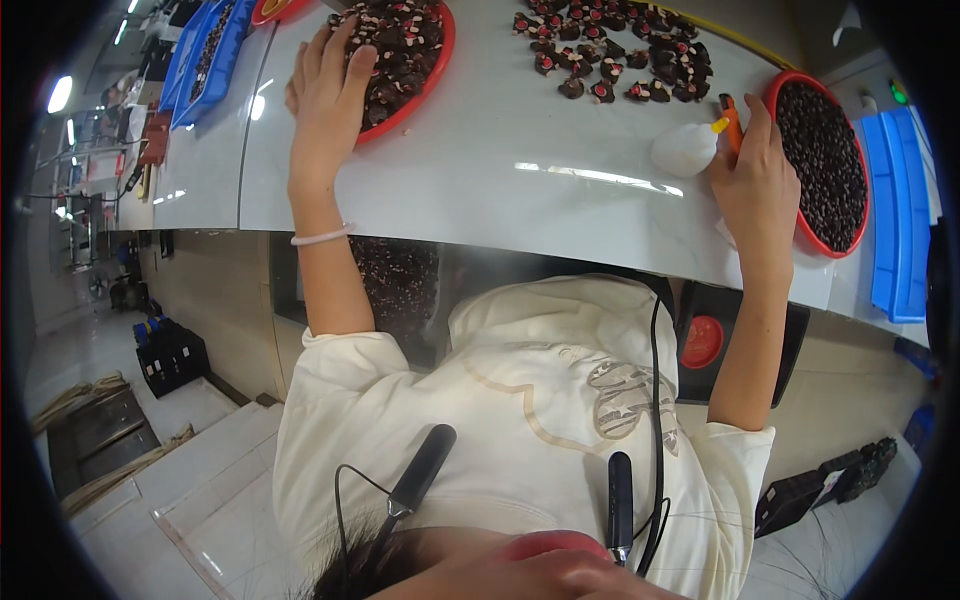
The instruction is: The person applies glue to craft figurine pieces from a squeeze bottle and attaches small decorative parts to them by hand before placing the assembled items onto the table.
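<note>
Well left of the white yellow-tipped bottle (683, 150), the left hand (332, 92) spreads over dark irregular pieces (405, 75) in a red oval tray (449, 45) — light pressure should avoid spills. Beside the bottle, the right hand (757, 185) meets a slim orange tool (732, 122) — grip unclear.

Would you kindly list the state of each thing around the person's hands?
Left red rounded plastic tray: filled with dark pieces, left hand at its edge
Right red rounded plastic tray: filled with small dark parts
Loose black and red pieces: spread across white worktop
Yellow-tipped white bottle: upright or lying, unclear
Slim orange tool: beside right hand, grip unclear
</note>
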### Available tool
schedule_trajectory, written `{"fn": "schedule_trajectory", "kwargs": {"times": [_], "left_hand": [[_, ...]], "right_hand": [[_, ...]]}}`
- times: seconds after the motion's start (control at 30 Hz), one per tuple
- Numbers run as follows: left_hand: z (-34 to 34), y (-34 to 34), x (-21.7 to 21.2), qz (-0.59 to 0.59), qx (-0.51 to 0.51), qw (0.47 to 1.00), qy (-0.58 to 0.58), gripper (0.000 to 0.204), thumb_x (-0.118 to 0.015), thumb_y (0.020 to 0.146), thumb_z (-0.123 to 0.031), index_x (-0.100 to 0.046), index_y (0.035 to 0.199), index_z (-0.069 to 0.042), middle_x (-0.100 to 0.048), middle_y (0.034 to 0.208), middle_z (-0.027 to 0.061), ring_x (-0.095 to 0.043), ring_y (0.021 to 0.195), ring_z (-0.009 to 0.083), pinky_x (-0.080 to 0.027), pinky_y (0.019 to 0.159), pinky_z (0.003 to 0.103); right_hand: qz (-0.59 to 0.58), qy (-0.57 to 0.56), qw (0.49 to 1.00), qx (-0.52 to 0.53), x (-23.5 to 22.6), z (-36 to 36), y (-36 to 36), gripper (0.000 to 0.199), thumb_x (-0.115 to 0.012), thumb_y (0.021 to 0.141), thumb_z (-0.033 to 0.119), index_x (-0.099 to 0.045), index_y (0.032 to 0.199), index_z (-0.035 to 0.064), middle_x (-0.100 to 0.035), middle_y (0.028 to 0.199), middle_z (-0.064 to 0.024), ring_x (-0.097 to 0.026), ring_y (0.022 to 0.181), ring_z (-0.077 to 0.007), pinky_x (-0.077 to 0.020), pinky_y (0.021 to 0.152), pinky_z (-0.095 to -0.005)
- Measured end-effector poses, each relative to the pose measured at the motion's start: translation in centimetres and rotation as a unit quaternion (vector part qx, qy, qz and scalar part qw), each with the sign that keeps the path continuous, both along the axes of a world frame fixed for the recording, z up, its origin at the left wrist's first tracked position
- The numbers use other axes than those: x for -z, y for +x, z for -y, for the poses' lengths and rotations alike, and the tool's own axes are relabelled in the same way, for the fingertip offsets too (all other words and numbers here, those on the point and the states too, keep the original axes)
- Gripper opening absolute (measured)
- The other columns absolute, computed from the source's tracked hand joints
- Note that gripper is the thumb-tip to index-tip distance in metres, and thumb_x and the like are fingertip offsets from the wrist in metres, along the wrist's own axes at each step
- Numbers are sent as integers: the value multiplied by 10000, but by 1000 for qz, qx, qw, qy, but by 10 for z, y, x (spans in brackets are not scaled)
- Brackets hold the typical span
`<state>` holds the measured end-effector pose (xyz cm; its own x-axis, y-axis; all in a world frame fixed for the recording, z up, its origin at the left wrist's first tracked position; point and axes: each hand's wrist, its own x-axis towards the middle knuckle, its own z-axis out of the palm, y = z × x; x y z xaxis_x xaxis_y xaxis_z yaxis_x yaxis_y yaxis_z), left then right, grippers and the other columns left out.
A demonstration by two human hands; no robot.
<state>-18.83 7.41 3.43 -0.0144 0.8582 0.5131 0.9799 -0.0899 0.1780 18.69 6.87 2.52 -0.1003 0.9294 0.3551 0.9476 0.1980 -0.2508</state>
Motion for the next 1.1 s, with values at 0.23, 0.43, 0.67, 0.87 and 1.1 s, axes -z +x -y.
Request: {"fn": "schedule_trajectory", "kwargs": {"times": [0.23,0.43,0.67,0.87,1.1], "left_hand": [[16,16,10,-47,-1,998,-44,620,-362,814,-598,-334,1295,-207,-228,1369,147,-153,1281,340,-53,1017,502],[12,23,15,-49,-8,999,3,554,-335,839,-566,-360,1285,-238,-250,1349,167,-180,1268,341,-87,1015,487],[13,21,20,-40,-1,999,24,537,-390,834,-535,-384,1248,-194,-273,1332,168,-205,1251,350,-103,985,541],[12,20,20,-47,-1,998,33,533,-403,831,-528,-392,1245,-194,-278,1332,165,-210,1250,349,-111,990,527],[12,24,20,-53,-7,997,62,500,-443,835,-475,-402,1240,-184,-318,1314,160,-262,1228,346,-145,982,525]], "right_hand": [[-109,100,988,-40,1,-8,17,364,-519,758,67,-450,1113,21,-558,998,-206,-573,776,-360,-471,678,-380],[-271,-10,963,-12,-21,-5,37,307,-520,819,98,-463,1116,38,-592,937,-122,-581,798,-194,-459,714,-300],[-353,-11,934,-58,-15,3,43,315,-534,835,131,-469,1121,14,-589,948,-92,-569,791,-155,-449,724,-271],[-509,-20,857,-78,-23,11,52,306,-544,848,150,-514,1116,5,-591,895,-68,-556,820,-112,-461,688,-198],[-480,-93,858,-158,-30,15,55,281,-588,829,231,-564,1020,26,-579,835,-21,-514,721,-81,-425,650,-207]]}}
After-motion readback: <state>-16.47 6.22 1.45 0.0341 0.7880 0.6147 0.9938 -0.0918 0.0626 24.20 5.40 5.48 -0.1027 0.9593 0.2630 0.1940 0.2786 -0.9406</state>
